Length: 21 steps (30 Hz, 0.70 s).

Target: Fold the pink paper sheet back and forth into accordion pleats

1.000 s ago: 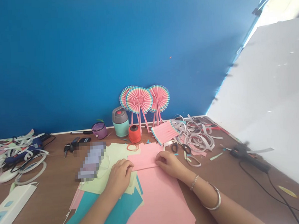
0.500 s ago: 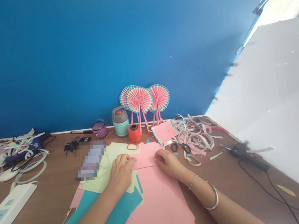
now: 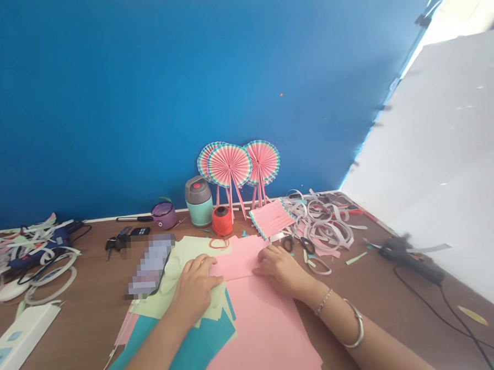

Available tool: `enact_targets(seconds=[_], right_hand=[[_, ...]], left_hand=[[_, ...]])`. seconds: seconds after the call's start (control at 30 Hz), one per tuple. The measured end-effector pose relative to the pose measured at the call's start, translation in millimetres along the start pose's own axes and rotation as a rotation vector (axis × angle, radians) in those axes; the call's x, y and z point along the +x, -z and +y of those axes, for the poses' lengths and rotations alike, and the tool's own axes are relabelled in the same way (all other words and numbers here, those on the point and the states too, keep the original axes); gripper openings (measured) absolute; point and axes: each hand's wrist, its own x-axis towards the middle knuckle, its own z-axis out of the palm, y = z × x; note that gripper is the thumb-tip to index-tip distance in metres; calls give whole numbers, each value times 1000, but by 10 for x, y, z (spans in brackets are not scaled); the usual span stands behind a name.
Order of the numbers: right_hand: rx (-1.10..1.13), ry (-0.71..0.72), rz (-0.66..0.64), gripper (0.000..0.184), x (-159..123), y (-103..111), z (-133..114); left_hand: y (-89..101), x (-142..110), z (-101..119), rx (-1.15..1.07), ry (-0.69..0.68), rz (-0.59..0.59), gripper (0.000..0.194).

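Observation:
A pink paper sheet [image 3: 234, 263], seemingly folded, lies on top of a longer pink sheet [image 3: 263, 327], with its near edge running straight across. My left hand [image 3: 196, 287] holds its left end, the thumb along the near edge and the fingers on top. At the right end my right hand [image 3: 280, 269] grips it between thumb and bent fingers; those fingertips are partly hidden. Pale green sheets [image 3: 192, 246] lie under and beside my left hand. Below my left forearm are teal sheets [image 3: 214, 341].
Finished pink fans [image 3: 230, 165] stand at the back beside a flask [image 3: 199, 204] and a red thread spool [image 3: 222, 221]. A pleated pink piece [image 3: 272, 219], scissors [image 3: 289, 243] and curled paper strips [image 3: 328, 233] lie right. A glue gun [image 3: 412, 259], phone [image 3: 152, 265] and power strip [image 3: 23, 343] flank the papers.
My left hand has shifted slightly left, with its thumb and fingers spread further apart along the paper's edge. My right hand has moved a little to the right.

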Motion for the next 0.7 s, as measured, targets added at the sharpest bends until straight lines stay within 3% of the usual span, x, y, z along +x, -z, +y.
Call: enact_targets(seconds=[0.2, 0.33, 0.43, 0.5, 0.57, 0.63, 0.7], right_hand=[[-11, 10, 21, 31, -23, 62, -43], [-23, 80, 107, 26, -17, 7, -31], [135, 79, 249, 24, -5, 13, -35], [272, 62, 348, 22, 4, 46, -70], [355, 65, 402, 21, 7, 84, -131], [347, 104, 399, 22, 5, 106, -202], [263, 157, 369, 23, 1, 102, -269]], left_hand=[[28, -19, -63, -58, 51, 26, 51], [19, -28, -49, -216, 132, 272, 42], [27, -55, -12, -394, 201, 400, 32], [27, -74, 32, -500, 220, 306, 28], [17, -80, 90, -590, 253, 113, 25], [-5, -73, 157, -674, 316, -44, 23], [-36, -56, 222, -759, 368, -92, 29]])
